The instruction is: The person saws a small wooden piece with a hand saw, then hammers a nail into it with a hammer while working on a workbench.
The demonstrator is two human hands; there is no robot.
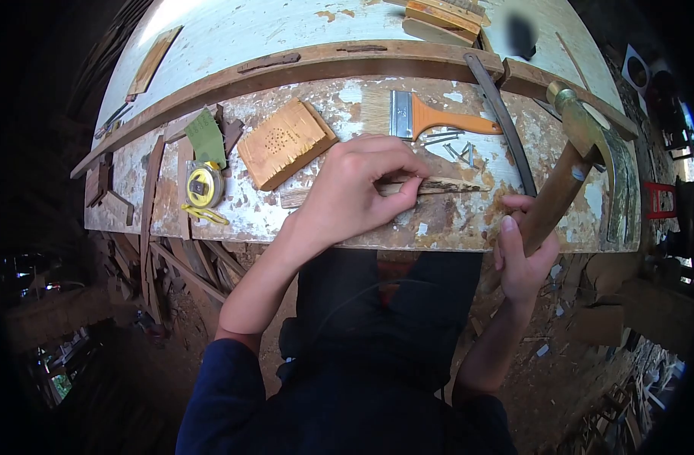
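My right hand (527,250) is wrapped around the wooden handle of a claw hammer (560,189), which is raised with its metal head up at the right. Beneath my left hand (369,182) lies a narrow, rough strip of wood (453,185) with a tapered right end. The thumb and index fingertip of that hand press together over the strip; whatever is pinched between them is hidden. Several loose nails (460,149) lie just beyond, below a paintbrush (438,117) with an orange handle. Left of the hand sits a wooden block (285,144) dotted with small holes.
A yellow tape measure (204,184) and green sandpaper (206,136) are at the left of the worn workbench (438,236). A long wooden beam (309,67) crosses behind, with a dark flat bar (506,125) leaning over it. Wood pieces (441,21) lie at the back.
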